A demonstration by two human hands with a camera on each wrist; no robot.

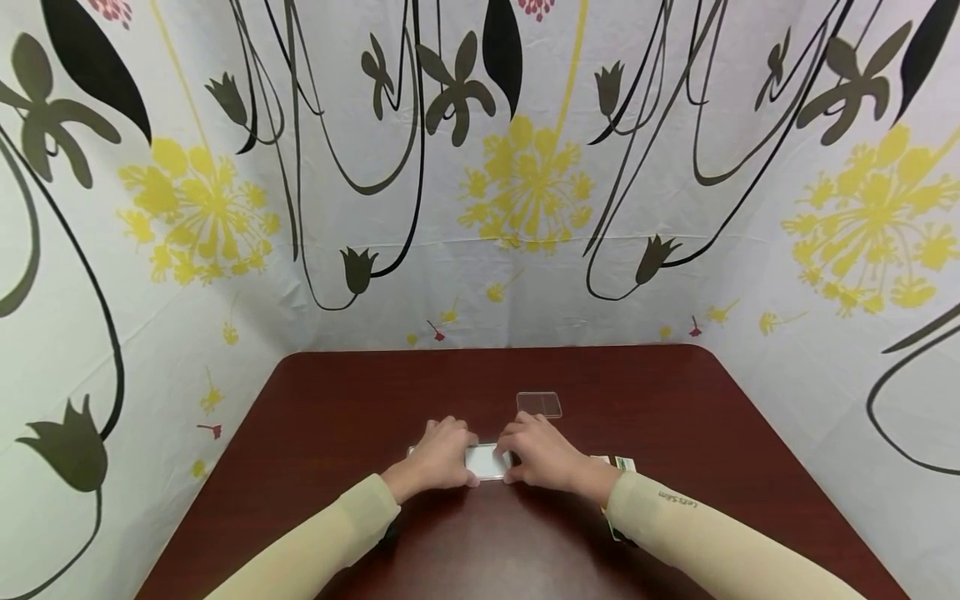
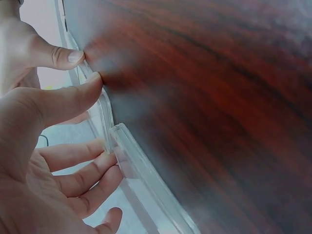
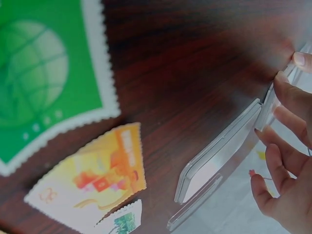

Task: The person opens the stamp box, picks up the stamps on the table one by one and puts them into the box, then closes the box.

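A small clear plastic case lies on the dark red table between my two hands. My left hand grips its left end; in the left wrist view the thumb and fingers of that hand pinch the case's edge. My right hand holds the right end, with its fingertips curled onto the case. Most of the case is hidden under the hands in the head view.
A second clear plastic piece lies flat just beyond the hands. Stamps lie by my right wrist: a large green one, an orange and yellow one and a small one. Flowered cloth walls surround the table.
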